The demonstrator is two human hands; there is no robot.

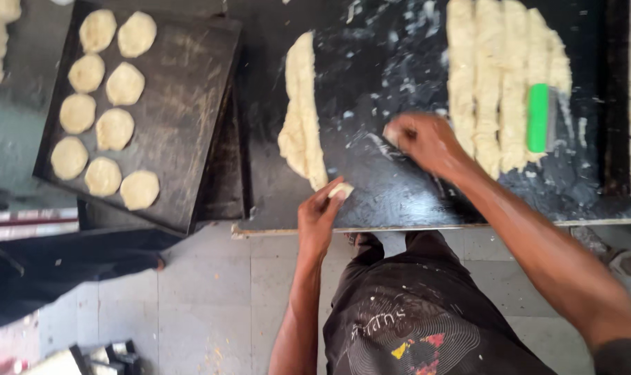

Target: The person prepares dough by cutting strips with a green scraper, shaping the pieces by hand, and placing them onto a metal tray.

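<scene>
The left hand (pixel 320 217) is down at the near edge of the black, flour-smeared desk (pixel 371 69), fingertips pinched on a small pale lump of dough (pixel 341 189). That lump sits just at the near tip of a long pale strip of raw dough (pixel 301 111) running away from the person toward the far edge. The grip there is nearly closed, thumb and fingers clenched lightly around the lump, not flattened on it.

The right hand (pixel 426 142) is over the middle of the desk, fingers curled inward. Something pale peeks out at the knuckles, probably another bit of dough, but what the grip holds cannot be made out for certain.

The dough looks soft and light, likely tacky and easy to tear or squash, so a gentle pinch at the strip's end seems the sensible place to take it; squeezing hard would probably deform it.

Toward the right edge of the desk lie several more long rows of dough (pixel 499 83) side by side, with a green-handled scraper (pixel 538 117) resting on them. Off the desk's left edge sits a dark rectangular baking tray (pixel 190 90), its left half carrying nine flattened round dough discs (pixel 114 129) in two columns. Below, the pale tiled floor (pixel 211 292) and the person's dark printed apron (pixel 412 326) fill the view.
</scene>
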